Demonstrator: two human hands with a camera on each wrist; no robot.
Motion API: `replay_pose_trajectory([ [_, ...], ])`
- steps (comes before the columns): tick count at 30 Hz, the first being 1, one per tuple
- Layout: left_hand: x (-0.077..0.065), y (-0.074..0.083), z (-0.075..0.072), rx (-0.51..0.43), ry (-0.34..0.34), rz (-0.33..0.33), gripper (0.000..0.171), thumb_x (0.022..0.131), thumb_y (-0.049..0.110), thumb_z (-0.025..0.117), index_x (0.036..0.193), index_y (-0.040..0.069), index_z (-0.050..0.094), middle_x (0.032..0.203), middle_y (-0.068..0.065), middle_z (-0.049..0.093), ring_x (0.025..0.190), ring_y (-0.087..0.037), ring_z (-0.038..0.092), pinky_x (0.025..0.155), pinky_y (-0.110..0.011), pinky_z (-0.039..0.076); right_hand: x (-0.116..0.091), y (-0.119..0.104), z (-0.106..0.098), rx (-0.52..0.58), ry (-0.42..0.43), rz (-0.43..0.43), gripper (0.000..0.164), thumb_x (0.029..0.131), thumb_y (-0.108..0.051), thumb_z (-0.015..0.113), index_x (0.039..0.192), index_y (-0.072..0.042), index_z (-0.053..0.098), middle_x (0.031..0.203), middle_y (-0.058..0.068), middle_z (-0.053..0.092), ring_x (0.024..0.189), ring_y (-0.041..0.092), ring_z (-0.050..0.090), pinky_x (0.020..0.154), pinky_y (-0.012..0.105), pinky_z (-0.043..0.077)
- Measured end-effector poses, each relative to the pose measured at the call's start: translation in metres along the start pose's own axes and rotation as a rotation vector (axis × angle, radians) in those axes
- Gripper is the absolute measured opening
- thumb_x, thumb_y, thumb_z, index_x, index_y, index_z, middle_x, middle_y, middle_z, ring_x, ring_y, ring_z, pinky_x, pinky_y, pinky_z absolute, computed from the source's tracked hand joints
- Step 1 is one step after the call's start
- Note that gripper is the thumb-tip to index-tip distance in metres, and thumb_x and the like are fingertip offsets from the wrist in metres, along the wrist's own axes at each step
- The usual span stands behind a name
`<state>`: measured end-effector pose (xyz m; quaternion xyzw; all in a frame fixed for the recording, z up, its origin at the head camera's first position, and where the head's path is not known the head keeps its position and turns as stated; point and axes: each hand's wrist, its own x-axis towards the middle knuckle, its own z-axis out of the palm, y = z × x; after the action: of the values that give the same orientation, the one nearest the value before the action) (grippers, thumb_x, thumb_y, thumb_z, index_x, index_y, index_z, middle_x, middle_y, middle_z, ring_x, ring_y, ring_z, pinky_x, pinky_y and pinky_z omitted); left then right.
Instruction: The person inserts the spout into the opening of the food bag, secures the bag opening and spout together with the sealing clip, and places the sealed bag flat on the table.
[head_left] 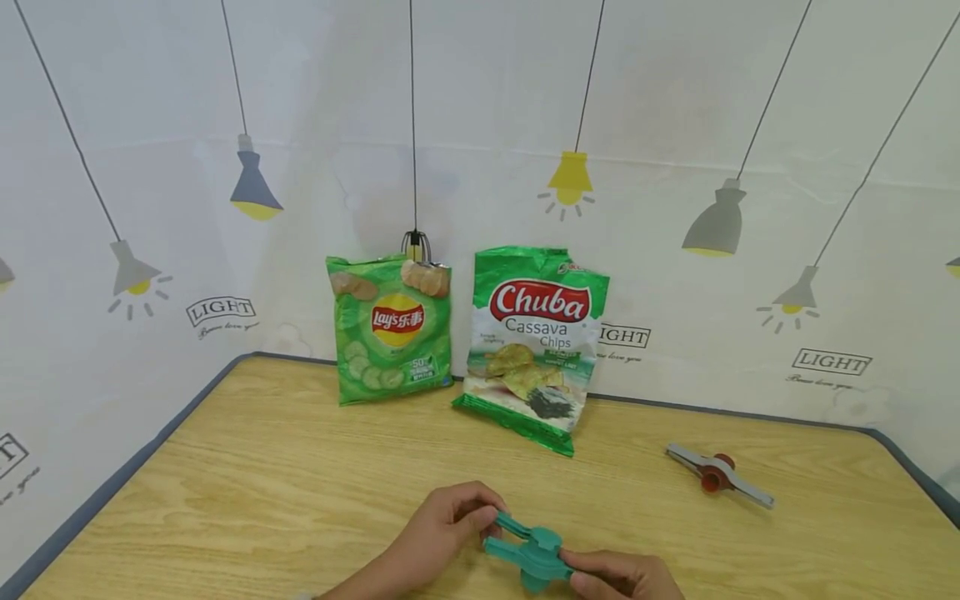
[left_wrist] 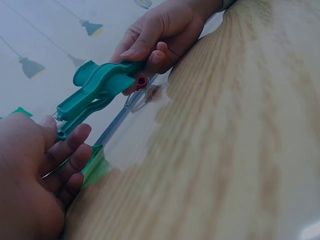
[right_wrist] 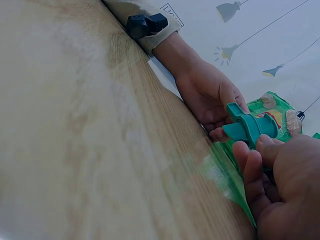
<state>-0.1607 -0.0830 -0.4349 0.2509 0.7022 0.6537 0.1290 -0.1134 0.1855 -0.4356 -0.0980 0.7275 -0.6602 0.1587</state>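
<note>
A teal bag-sealing clip (head_left: 543, 560) with a round pour spout is held up between both hands, near the table's front edge. My left hand (head_left: 447, 525) pinches the tip of its upper arm between thumb and fingers. At the opposite end, my right hand (head_left: 628, 573) grips the clip with thumb and forefinger. The clip's two arms stand slightly apart at the left end in the head view. From the left wrist view, the clip (left_wrist: 97, 91) slants between the left hand (left_wrist: 30, 170) and the right hand (left_wrist: 160, 35).
A green Lay's chip bag (head_left: 393, 333) and a green-and-white Chuba cassava chips bag (head_left: 532, 350) stand against the printed backdrop (head_left: 480, 108). To the right, a grey clip with a dark red spout (head_left: 717, 475) lies on the wooden table (head_left: 300, 467).
</note>
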Motion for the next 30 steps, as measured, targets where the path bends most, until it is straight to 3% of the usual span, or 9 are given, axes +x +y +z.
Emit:
replay_pose_trajectory([
  [6, -0.001, 0.000, 0.000, -0.007, 0.026, -0.015, 0.018, 0.098, 0.015, 0.052, 0.107, 0.005, 0.064, 0.092, -0.015, 0.068, 0.082, -0.019, 0.062, 0.073, -0.029, 0.051, -0.001, -0.002, 0.003, -0.006, -0.062, -0.054, 0.029, 0.089, -0.014, 0.068, 0.108, 0.007, 0.069, 0.098, 0.011, 0.071, 0.088, 0.019, 0.068, 0.071, 0.029, 0.054],
  [15, 0.000, 0.000, 0.000, 0.031, 0.027, -0.053, 0.017, 0.098, 0.017, 0.053, 0.105, 0.008, 0.066, 0.093, -0.009, 0.068, 0.086, -0.021, 0.063, 0.078, -0.030, 0.050, -0.003, -0.004, 0.005, -0.067, -0.075, -0.093, 0.024, 0.090, -0.011, 0.067, 0.102, 0.009, 0.068, 0.092, 0.010, 0.072, 0.083, 0.018, 0.068, 0.069, 0.027, 0.053],
  [21, 0.000, 0.001, 0.000, 0.058, 0.049, -0.031, 0.022, 0.099, 0.022, 0.054, 0.111, 0.008, 0.064, 0.105, -0.005, 0.064, 0.095, -0.022, 0.061, 0.082, -0.030, 0.048, -0.004, -0.005, 0.007, -0.128, 0.018, -0.085, 0.026, 0.089, -0.017, 0.069, 0.100, 0.007, 0.069, 0.088, 0.008, 0.072, 0.077, 0.018, 0.069, 0.063, 0.029, 0.054],
  [25, -0.001, 0.005, 0.002, 0.091, 0.135, 0.040, 0.023, 0.100, 0.022, 0.052, 0.117, 0.009, 0.061, 0.114, -0.005, 0.059, 0.097, -0.018, 0.054, 0.079, -0.029, 0.045, -0.006, -0.008, 0.008, -0.143, 0.100, -0.042, 0.030, 0.086, -0.021, 0.072, 0.099, 0.005, 0.069, 0.085, 0.010, 0.072, 0.075, 0.020, 0.069, 0.061, 0.032, 0.055],
  [28, -0.001, 0.008, 0.006, 0.156, 0.213, 0.176, 0.017, 0.099, 0.017, 0.053, 0.113, 0.012, 0.062, 0.109, -0.003, 0.058, 0.091, -0.017, 0.049, 0.071, -0.029, 0.042, -0.006, -0.009, 0.009, -0.151, 0.150, -0.009, 0.031, 0.085, -0.022, 0.073, 0.099, 0.005, 0.070, 0.081, 0.010, 0.071, 0.073, 0.022, 0.069, 0.061, 0.033, 0.055],
  [30, -0.001, 0.009, 0.010, 0.202, 0.221, 0.274, 0.016, 0.098, 0.012, 0.055, 0.112, 0.013, 0.063, 0.104, -0.004, 0.059, 0.087, -0.018, 0.048, 0.068, -0.031, 0.040, -0.005, -0.009, 0.009, -0.164, 0.172, -0.003, 0.030, 0.085, -0.022, 0.073, 0.099, 0.005, 0.070, 0.079, 0.009, 0.071, 0.072, 0.022, 0.069, 0.060, 0.033, 0.055],
])
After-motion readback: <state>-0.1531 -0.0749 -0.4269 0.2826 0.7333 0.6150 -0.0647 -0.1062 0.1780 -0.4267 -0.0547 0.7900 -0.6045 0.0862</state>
